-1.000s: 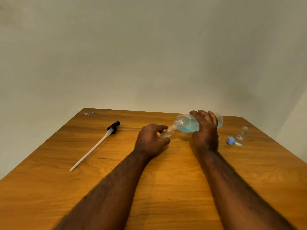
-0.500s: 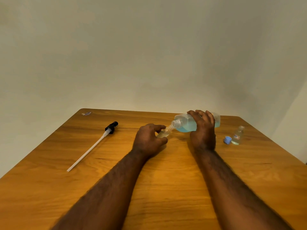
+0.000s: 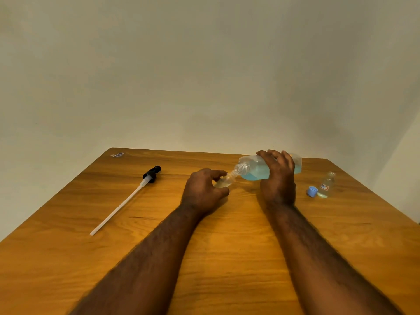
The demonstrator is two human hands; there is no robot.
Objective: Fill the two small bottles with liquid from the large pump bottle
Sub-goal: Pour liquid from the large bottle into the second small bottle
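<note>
Over the middle of the wooden table [image 3: 227, 258], the right hand [image 3: 278, 178] is wrapped around the big bottle [image 3: 254, 169], tipped nearly flat, blue liquid pooled along its lower side. Its open neck meets the mouth of a small bottle [image 3: 223, 181], tilted and pinched in the left hand [image 3: 202, 192]; whether anything is flowing, I can't quite tell. To the right a second small bottle [image 3: 326, 185] stands uncapped, a blue cap [image 3: 312, 191] just beside it. Well to the left lies the pump [image 3: 136, 194] with its long tube.
</note>
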